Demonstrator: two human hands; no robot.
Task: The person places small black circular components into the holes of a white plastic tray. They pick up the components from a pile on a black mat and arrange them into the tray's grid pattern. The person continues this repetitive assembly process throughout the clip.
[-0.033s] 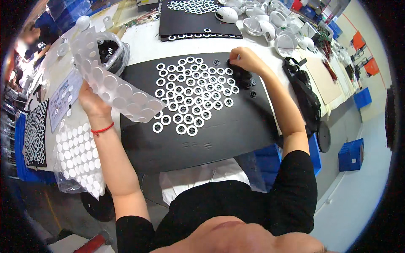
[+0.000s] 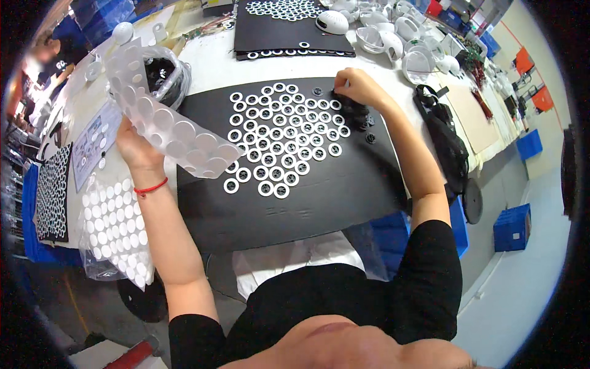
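My left hand (image 2: 139, 147) is closed on the edge of a bent translucent sheet (image 2: 175, 138) marked with rows of round discs, held up above the board's left side. Many white rings with black slotted centres (image 2: 281, 190) lie spread over a black board (image 2: 270, 224). At the board's far right, my right hand (image 2: 361, 88) reaches down to a heap of small black round parts (image 2: 353, 115). Its fingers are bent together at the heap's far edge; whatever is between the fingertips is hidden. Two loose black parts lie beside the heap.
Sheets of white round stickers (image 2: 117, 224) lie at the left, near a printed sheet (image 2: 92, 144). Behind stands a bag-lined tub (image 2: 178, 86) with black parts. White plastic shells (image 2: 418, 64) crowd the far right, and stacked black boards (image 2: 289, 42) lie at the back. A black bag (image 2: 445, 135) sits to the right.
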